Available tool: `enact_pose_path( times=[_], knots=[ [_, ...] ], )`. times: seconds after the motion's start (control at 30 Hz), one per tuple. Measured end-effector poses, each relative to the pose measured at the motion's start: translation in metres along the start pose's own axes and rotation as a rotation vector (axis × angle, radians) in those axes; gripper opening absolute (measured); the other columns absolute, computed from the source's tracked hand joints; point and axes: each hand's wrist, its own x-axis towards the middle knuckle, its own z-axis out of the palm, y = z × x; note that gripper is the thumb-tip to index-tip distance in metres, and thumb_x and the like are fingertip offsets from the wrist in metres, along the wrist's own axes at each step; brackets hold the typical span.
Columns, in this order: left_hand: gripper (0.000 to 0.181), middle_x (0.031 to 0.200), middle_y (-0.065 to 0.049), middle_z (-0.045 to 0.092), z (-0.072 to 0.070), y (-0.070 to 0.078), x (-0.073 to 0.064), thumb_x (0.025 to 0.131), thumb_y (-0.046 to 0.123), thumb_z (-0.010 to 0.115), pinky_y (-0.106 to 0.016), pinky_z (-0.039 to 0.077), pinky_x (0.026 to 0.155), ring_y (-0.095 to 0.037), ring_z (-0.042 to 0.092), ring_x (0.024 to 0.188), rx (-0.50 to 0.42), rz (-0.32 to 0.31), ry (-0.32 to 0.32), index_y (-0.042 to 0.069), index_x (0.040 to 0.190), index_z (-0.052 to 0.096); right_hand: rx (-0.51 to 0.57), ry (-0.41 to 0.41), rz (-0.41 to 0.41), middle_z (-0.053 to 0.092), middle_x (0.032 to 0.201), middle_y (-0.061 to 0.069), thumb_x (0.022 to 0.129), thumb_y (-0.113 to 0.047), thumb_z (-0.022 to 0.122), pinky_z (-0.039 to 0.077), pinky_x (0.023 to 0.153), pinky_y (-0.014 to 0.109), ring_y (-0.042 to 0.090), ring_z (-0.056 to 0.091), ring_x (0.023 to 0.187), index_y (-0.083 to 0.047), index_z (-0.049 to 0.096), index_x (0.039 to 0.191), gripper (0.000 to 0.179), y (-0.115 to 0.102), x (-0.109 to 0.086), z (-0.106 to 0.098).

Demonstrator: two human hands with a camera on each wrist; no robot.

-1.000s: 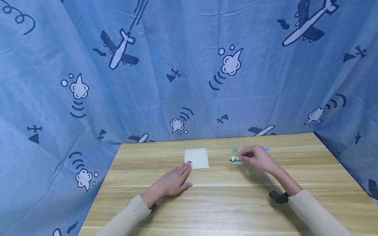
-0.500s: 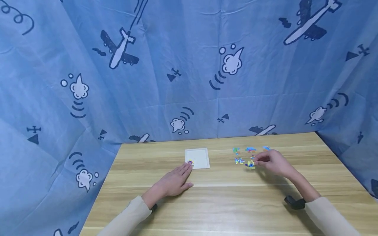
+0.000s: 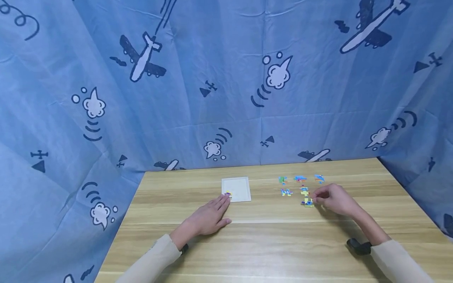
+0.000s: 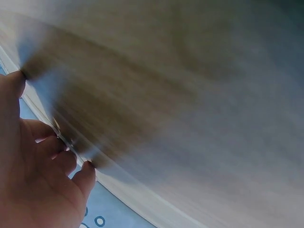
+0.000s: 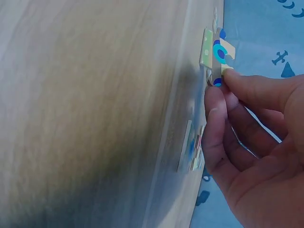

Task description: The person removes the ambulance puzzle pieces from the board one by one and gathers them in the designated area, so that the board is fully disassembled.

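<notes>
My right hand (image 3: 334, 199) pinches a yellow-and-blue jigsaw puzzle piece (image 3: 307, 202) between thumb and fingers. In the right wrist view that puzzle piece (image 5: 220, 53) is seen tilted, its blue ring pattern showing. A yellow puzzle piece (image 3: 304, 191) lies just beyond it on the table. With fingers extended, my left hand (image 3: 208, 217) rests at the near left corner of a white square puzzle tray (image 3: 241, 188). Its fingertips touch a small colourful puzzle piece (image 3: 229, 193) in that corner, partly covering it. The left wrist view shows the left hand's fingers (image 4: 64, 159) against the table.
Beyond the right hand lie more puzzle pieces: a green one (image 3: 282, 180), a blue one (image 3: 300, 178), another blue one (image 3: 319, 178) and a mixed-colour one (image 3: 286, 192). Behind the wooden table (image 3: 247, 247) hangs a blue curtain (image 3: 226, 90) with airplane prints.
My right hand has moved right and nearer the body with the pinched puzzle piece, uncovering the pieces behind it. The left hand has stayed at the tray corner.
</notes>
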Motion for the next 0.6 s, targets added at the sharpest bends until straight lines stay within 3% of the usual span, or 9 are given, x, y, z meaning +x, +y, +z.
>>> enact_pose_path(
  times=[0.33, 0.6],
  knots=[
    [0.074, 0.178, -0.011, 0.016, 0.0038, -0.0008, 0.0014, 0.112, 0.054, 0.035, -0.042, 0.029, 0.133, -0.026, 0.020, 0.166, 0.021, 0.003, -0.002, 0.006, 0.168, 0.022, -0.025, -0.040, 0.037, 0.076, 0.091, 0.005, 0.093, -0.003, 0.074, 0.051, 0.065, 0.021, 0.013, 0.062, 0.080, -0.005, 0.079, 0.092, 0.005, 0.0014, 0.0013, 0.0018],
    [0.074, 0.178, -0.011, 0.016, 0.0024, -0.0007, 0.0014, 0.112, 0.053, 0.035, -0.042, 0.029, 0.133, -0.026, 0.020, 0.166, 0.013, -0.003, -0.003, 0.006, 0.168, 0.022, -0.055, -0.046, -0.004, 0.078, 0.092, 0.004, 0.092, -0.005, 0.075, 0.049, 0.067, 0.021, 0.006, 0.061, 0.078, -0.009, 0.079, 0.087, 0.007, 0.0013, 0.0057, 0.0055]
  ],
)
